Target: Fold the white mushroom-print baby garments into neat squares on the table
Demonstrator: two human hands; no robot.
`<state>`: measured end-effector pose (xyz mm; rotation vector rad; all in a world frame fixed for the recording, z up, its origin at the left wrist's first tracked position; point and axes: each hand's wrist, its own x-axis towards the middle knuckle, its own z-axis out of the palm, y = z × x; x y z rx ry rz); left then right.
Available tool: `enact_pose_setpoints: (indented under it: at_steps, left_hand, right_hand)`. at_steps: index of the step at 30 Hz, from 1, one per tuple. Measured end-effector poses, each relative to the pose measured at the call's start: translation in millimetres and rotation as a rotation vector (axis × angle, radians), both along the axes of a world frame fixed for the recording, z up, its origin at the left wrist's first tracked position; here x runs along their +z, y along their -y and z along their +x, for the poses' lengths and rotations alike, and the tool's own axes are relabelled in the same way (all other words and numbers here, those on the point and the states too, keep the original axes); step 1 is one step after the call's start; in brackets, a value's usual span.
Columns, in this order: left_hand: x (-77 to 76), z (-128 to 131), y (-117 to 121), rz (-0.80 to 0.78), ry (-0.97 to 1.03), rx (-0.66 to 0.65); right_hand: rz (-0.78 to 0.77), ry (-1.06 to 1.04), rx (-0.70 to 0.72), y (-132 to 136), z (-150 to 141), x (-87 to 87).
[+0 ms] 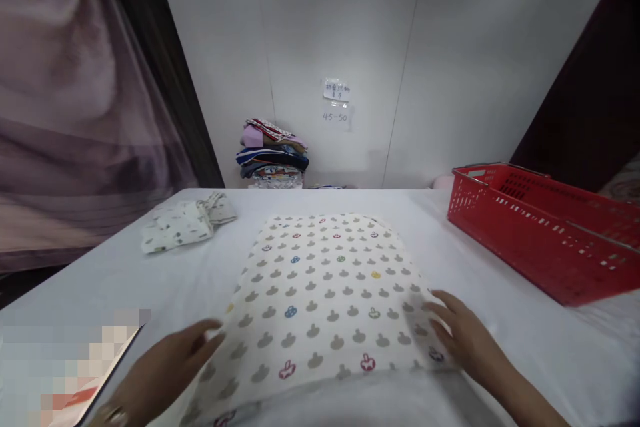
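A white cloth [333,293] printed with grey and coloured mushroom shapes lies spread on the white table in front of me. Beside its left edge is my left hand [173,357], fingers stretched out and thumb apart, holding nothing. My right hand [463,333] reaches over the cloth's right edge with its fingers spread. Whether those fingertips press on the fabric or hover just above it, I cannot tell. The cloth's near edge looks blurred at the bottom of the view.
A folded, leaf-patterned cloth [177,223] lies at the table's far left. On the right stands a red plastic basket [530,240]. Stacked folded fabrics [274,157] sit beyond the far table edge [380,192]. A pixelated, dark-edged object [65,373] is at lower left.
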<state>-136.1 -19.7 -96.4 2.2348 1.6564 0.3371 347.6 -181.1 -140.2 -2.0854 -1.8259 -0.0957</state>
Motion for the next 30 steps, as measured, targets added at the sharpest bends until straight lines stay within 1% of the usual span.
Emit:
enact_pose_setpoints:
  at_steps: [1, 2, 3, 4, 5, 6, 8, 10, 11, 12, 14, 16, 18, 21, 23, 26, 28, 30]
  left_hand:
    - [10.8, 23, -9, 0.016, -0.026, -0.042]
    - [17.8, 48, -17, 0.057, -0.032, -0.110]
    - [20.2, 72, -25, 0.110, -0.026, -0.208]
    - [18.0, 95, -31, 0.175, -0.018, -0.308]
    - [11.7, 114, -37, 0.257, -0.017, -0.380]
    - [2.0, 129, -43, 0.307, -0.041, -0.455]
    - [-23.2, 145, -54, 0.341, -0.123, -0.528]
    - [-49.1, 147, -63, 0.321, -0.208, -0.555]
    - [-59.9, 144, -67, 0.321, -0.231, -0.560]
    - [-68.7, 140, -70, 0.331, -0.243, -0.564]
    - [-79.2, 134, -74, 0.370, -0.249, -0.573]
    - [-81.9, 130, -75, 0.404, -0.251, -0.582]
    - [-81.1, 130, -74, 0.430, -0.250, -0.590]
    - [-81.0, 130, -74, 0.465, -0.223, -0.587]
    - [-83.1, 129, -75, 0.469, -0.209, -0.582]
    - [-86.6, 125, -78, 0.461, -0.206, -0.594]
    - [-87.7, 124, -80, 0.457, -0.203, -0.605]
    - [-87.9, 123, -82, 0.450, -0.201, -0.606]
  right_hand:
    - [0.027, -0.019, 0.072, -13, -9, 3.7]
    - [0.019, -0.034, 0.131, -26, -17, 5.6]
    - [-0.021, -0.041, 0.181, -37, -24, 5.3]
    - [-0.080, -0.047, 0.208, -46, -28, 2.8]
    - [-0.145, -0.052, 0.221, -52, -30, -1.7]
    - [-0.202, -0.058, 0.223, -56, -30, -7.5]
    - [-0.267, -0.082, 0.211, -55, -26, -19.6]
    - [-0.285, -0.132, 0.213, -51, -20, -26.6]
    - [-0.285, -0.171, 0.211, -51, -16, -26.8]
    - [-0.277, -0.215, 0.203, -53, -12, -24.7]
    - [-0.204, -0.299, 0.154, -68, -1, -15.2]
    - [-0.064, -0.351, 0.066, -100, 14, -2.3]
    - [0.020, -0.378, -0.026, -143, 32, 9.3]
    - [-0.049, -0.354, -0.203, -212, 55, 18.7]
    - [-0.084, -0.333, -0.242, -250, 63, 18.0]
    - [-0.148, -0.286, -0.254, -287, 68, 9.1]
    - [-0.193, -0.240, -0.266, -300, 69, 1.9]
    - [-0.223, -0.200, -0.279, -308, 70, -3.2]
